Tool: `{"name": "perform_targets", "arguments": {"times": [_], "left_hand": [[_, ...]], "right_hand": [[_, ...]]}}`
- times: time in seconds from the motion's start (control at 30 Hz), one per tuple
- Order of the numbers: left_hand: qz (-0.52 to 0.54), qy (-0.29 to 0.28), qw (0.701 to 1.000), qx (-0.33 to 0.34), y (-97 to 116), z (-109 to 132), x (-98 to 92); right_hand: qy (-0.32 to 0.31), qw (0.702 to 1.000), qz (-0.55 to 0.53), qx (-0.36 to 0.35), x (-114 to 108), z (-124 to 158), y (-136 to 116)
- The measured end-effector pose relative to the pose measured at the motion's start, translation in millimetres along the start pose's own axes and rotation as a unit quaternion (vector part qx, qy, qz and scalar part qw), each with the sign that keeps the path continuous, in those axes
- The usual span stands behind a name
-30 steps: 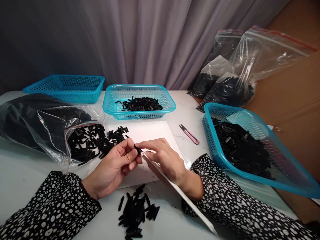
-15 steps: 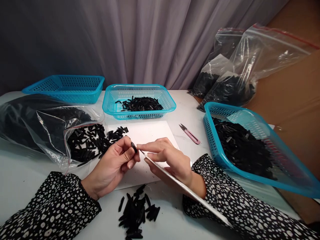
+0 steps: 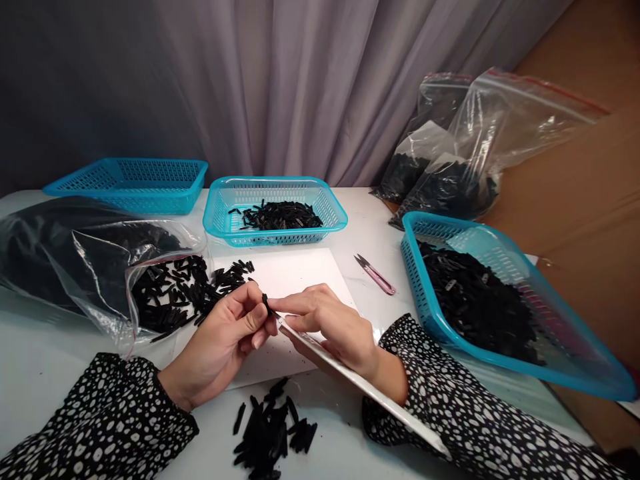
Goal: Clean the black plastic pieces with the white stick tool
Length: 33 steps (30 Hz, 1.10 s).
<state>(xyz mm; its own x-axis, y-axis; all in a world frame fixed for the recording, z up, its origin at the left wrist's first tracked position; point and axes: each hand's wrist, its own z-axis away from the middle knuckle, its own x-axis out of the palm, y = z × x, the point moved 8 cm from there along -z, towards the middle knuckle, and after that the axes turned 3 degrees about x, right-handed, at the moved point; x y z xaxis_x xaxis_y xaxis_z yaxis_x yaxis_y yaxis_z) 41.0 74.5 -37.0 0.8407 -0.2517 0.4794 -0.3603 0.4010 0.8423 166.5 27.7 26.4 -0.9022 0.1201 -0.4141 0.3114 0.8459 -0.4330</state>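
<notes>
Pinched between the thumb and fingers of my left hand (image 3: 227,337) is a small black strip-like piece (image 3: 266,305). My right hand (image 3: 327,327) grips a long white-handled tool (image 3: 360,381) with a thin dark tip, like a craft knife; its kind is not fully clear. The tip meets the black piece, and my right index finger reaches close to it. Both hands are above a white sheet (image 3: 305,267). Below them on the table lies a pile of similar black pieces (image 3: 267,430). More loose pieces (image 3: 173,290) spill from a clear plastic bag (image 3: 95,260) at left.
A blue basket (image 3: 275,239) with black pieces stands behind the sheet, another blue basket (image 3: 190,193) at back left. A larger blue basket (image 3: 417,287) of pieces stands at right. Pink thread snips (image 3: 375,275) lie beside the sheet. Filled zip bags (image 3: 460,167) lean at back right.
The black piece has turned slightly in my left fingers, and the tool's tip remains against it. The whole view has shifted a little; nothing has been let go.
</notes>
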Motion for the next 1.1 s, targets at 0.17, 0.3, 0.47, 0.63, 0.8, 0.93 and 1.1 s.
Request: {"name": "perform_targets", "arguments": {"times": [0.17, 0.3, 0.47, 0.63, 0.8, 0.93, 1.1], "left_hand": [[-0.004, 0.01, 1.0, 0.019, 0, 1, -0.1], [-0.001, 0.01, 1.0, 0.018, -2, 2, 0.7], [-0.018, -0.009, 0.999, 0.025, -1, 3, 4.2], [-0.024, -0.006, 0.999, 0.028, 0, 2, 2.2], [-0.035, -0.015, 0.999, 0.024, 3, 3, 2.6], [-0.009, -0.005, 1.0, 0.026, 11, 0, 2.6], [-0.004, 0.199, 0.976, 0.087, 33, -5, -32.3]], "right_hand": [[-0.025, 0.996, 0.078, -0.046, 6, -1, -7], [-0.022, 0.994, 0.099, -0.044, 8, -2, -7], [0.019, 0.996, 0.085, -0.021, 4, -2, -2], [0.065, 0.986, 0.011, 0.152, -6, 2, 25], [0.066, 0.953, -0.028, 0.295, -6, 12, 46], [0.004, 0.955, -0.094, 0.282, 9, 13, 49], [-0.06, 0.974, -0.092, 0.2, 16, 6, 40]]}}
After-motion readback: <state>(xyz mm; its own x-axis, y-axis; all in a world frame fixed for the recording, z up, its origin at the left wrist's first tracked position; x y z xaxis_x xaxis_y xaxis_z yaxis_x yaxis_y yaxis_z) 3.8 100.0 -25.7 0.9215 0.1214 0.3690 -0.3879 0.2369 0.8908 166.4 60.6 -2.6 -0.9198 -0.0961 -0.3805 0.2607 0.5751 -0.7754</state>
